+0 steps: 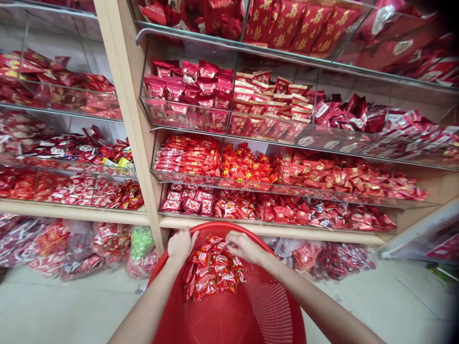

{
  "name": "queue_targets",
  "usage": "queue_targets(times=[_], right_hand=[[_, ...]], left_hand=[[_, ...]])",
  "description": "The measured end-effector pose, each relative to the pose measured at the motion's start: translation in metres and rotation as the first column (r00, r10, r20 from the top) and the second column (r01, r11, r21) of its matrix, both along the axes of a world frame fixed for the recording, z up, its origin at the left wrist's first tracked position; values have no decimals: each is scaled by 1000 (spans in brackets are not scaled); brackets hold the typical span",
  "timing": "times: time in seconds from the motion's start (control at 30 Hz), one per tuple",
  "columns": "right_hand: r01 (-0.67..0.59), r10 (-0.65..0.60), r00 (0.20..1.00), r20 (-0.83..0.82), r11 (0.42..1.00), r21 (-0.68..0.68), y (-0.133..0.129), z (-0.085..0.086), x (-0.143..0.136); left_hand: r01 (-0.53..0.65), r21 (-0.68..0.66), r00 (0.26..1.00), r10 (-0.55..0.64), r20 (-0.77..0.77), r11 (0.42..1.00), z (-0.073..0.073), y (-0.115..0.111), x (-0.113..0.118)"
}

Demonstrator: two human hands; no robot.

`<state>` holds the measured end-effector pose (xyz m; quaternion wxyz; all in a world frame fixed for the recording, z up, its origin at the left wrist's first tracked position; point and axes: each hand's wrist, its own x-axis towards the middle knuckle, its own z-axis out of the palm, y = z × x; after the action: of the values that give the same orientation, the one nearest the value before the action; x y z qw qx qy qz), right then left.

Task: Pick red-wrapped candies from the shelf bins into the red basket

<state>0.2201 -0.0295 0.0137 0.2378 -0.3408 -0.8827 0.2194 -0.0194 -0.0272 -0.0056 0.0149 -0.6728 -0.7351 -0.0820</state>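
While both forearms reach in from the near edge of the head view, the left hand (181,246) is closed over the far left part of the rim of a red basket (215,322), its thumb on the inner side. The right hand (244,246) is on the far right side, its fingers curled in above the heap; whether they pinch a packet, I cannot tell. The small red packets (211,277) lie in a loose pile inside the basket, toward its far side, between and just below the two hands. The near part of the basket's bottom is bare, and its right wall shows a mesh of small holes.

Beyond the basket stands a wooden shelf unit (125,95) with clear-fronted compartments full of red wrapped goods. Large red packs with gold characters (294,26) stand on the top shelf in view, and bright red-orange packets (247,165) fill a lower compartment straight ahead. Under the lowest shelf, filled plastic bags (79,246) sit on the pale tiled floor (358,296) to the left and right, a green bag (141,242) among those on the left.
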Motion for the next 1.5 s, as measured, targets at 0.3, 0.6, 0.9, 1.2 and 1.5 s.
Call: queue_targets(times=[0.3, 0.6, 0.9, 1.2, 1.5], right_hand=[[-70, 69, 998, 6, 997, 25, -1, -12, 1], [-34, 36, 999, 33, 998, -49, 6, -21, -3], [-34, 18, 989, 149, 993, 109, 17, -31, 4], [261, -280, 959, 36, 930, 260, 41, -12, 27], [700, -713, 667, 216, 699, 146, 108, -2, 35]], left_hand=[[-4, -26, 1000, 5, 14, 1000, 1, -1, 0], [5, -19, 1000, -5, 9, 1000, 0, 0, -1], [12, 11, 1000, -12, -16, 1000, -3, 1, -2], [-3, -4, 1000, 3, 4, 1000, -2, 1, 0], [-18, -37, 1000, 19, 16, 999, 0, 0, 0]])
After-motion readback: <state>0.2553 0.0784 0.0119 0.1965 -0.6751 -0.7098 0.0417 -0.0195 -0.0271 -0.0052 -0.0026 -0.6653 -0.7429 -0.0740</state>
